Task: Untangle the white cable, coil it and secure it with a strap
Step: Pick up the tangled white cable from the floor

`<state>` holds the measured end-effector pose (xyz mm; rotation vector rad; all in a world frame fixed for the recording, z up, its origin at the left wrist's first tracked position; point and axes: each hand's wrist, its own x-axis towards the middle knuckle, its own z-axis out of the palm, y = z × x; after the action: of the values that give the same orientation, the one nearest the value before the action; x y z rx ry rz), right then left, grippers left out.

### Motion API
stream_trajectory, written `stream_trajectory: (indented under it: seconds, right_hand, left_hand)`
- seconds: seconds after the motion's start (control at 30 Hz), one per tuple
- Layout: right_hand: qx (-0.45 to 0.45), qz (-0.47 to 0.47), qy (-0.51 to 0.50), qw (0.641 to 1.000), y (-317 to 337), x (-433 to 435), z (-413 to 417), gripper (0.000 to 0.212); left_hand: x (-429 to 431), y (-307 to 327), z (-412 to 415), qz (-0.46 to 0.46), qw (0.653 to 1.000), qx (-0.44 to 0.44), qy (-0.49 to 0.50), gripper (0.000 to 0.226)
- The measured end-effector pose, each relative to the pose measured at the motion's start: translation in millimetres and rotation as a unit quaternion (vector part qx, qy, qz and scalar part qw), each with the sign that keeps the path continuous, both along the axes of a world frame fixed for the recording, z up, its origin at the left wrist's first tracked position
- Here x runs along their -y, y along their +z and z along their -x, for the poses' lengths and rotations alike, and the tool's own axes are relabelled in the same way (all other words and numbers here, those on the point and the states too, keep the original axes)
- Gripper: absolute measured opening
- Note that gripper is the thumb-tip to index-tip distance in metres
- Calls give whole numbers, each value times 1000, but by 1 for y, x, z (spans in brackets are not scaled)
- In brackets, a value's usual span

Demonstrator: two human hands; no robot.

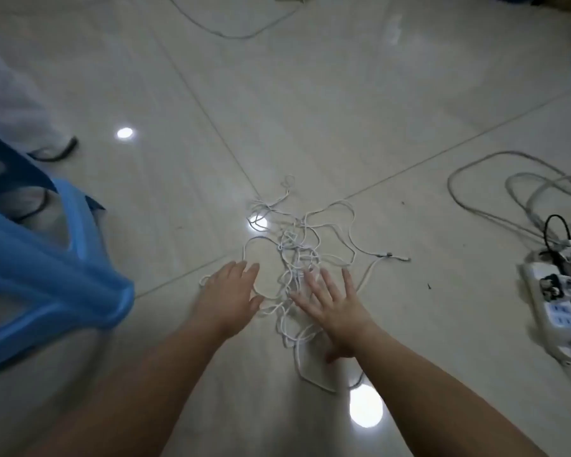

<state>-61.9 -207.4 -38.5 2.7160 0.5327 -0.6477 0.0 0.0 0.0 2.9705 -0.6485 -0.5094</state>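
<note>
Both hands spread flat and holding nothing, left hand [228, 293] and right hand [333, 309] over the tangled white cable [302, 255] on glossy tiled floor [327, 110], blue stool [40, 268] left, power strip [561, 311] right.

Outspread left hand [226, 291], right hand [332, 310] over white cable [290, 240].

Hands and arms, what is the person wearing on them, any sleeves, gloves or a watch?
Nothing shows. The left hand and right hand are ungloved, with no ring, watch or bracelet visible. Both forearms are bare down to the frame's edge, no sleeve. The picture is soft, so a thin ring could be missed.
</note>
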Motion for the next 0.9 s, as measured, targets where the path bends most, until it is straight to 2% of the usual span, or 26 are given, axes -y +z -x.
stream_trajectory:
  seconds: [0.1,0.17,0.23,0.3,0.37,0.53,0.6,0.7,0.8,0.9]
  right_hand:
    - [-28,-35,1,999,-4,1,-32,130]
    - [-62,-133,-37,988,1,3,-67,122]
    - [-31,-221,-84,971,6,4,-103,101]
    - [37,-229,-122,965,4,6,-135,79]
    - [46,-195,-134,970,-5,6,-157,71]
    - [-77,-142,-107,981,-25,4,-182,95]
    - [-130,-121,-94,980,-22,4,-185,99]
    - [-194,-53,-66,977,-22,2,-176,116]
    - [-179,29,-30,983,-38,-1,-153,141]
    - [-127,28,-5,991,-45,1,-135,142]
  left_hand:
    - [-1,-8,-19,25,999,19,11,64]
    - [-1,-9,-36,31,999,33,17,63]
    - [2,-10,-50,36,998,46,24,61]
    - [3,-12,-62,44,997,55,30,59]
    - [2,-17,-70,49,997,53,28,58]
    - [-4,-37,-74,60,997,49,12,51]
    - [-8,-46,-75,68,996,53,1,45]
    - [-11,-54,-76,49,998,28,6,42]
    - [-8,-56,-71,29,999,4,17,46]
    - [-5,-58,-62,24,999,-11,30,44]
